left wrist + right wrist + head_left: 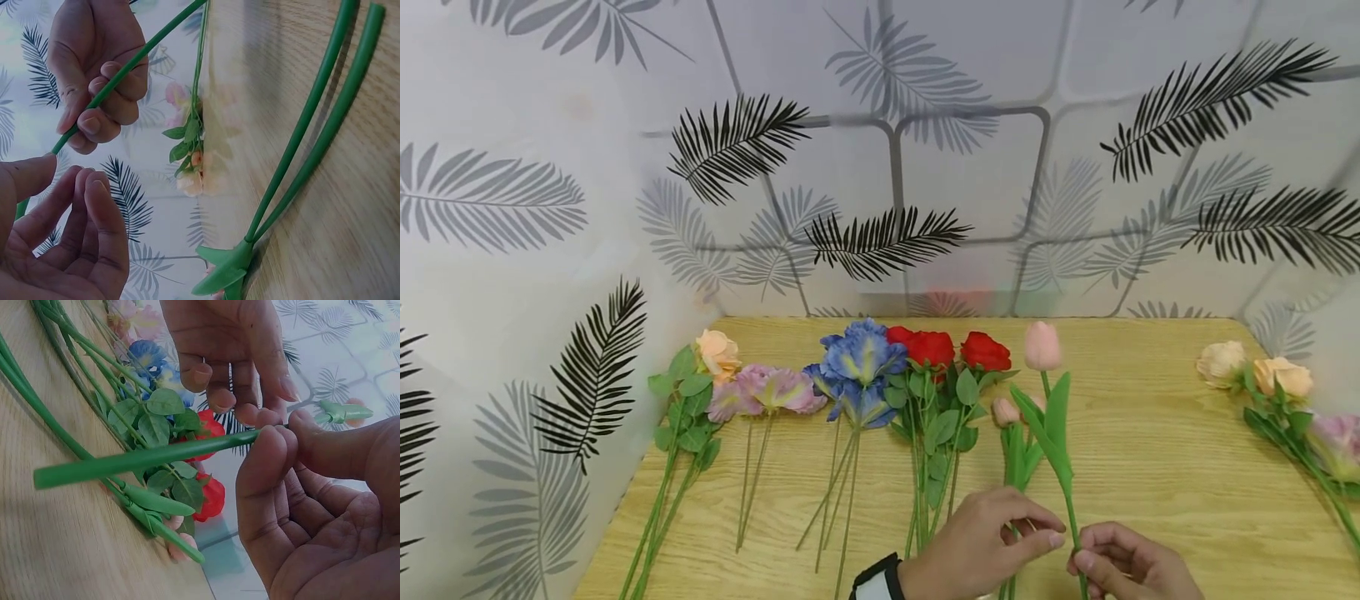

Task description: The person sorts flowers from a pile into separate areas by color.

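Observation:
A pink tulip [1042, 347] with green leaves stands upright before me. My right hand [1138, 562] pinches its green stem between thumb and fingertips, and the stem's cut end juts out in the right wrist view. My left hand [988, 537] is close beside the stem, fingers loosely bent and thumb apart from them. In the left wrist view, the left thumb [34, 175] overlaps the stem while the fingers do not wrap it. Behind the left hand lie more tulips [1015, 467] on the table, their lower stems partly covered by it.
Leftward on the wooden table [1150, 433] lie red roses [931, 348], blue flowers [861, 358], purple flowers [771, 387] and peach roses [718, 354]. At the right edge are more peach roses [1283, 377] and a purple flower [1337, 442]. A leaf-patterned curtain [970, 183] hangs behind.

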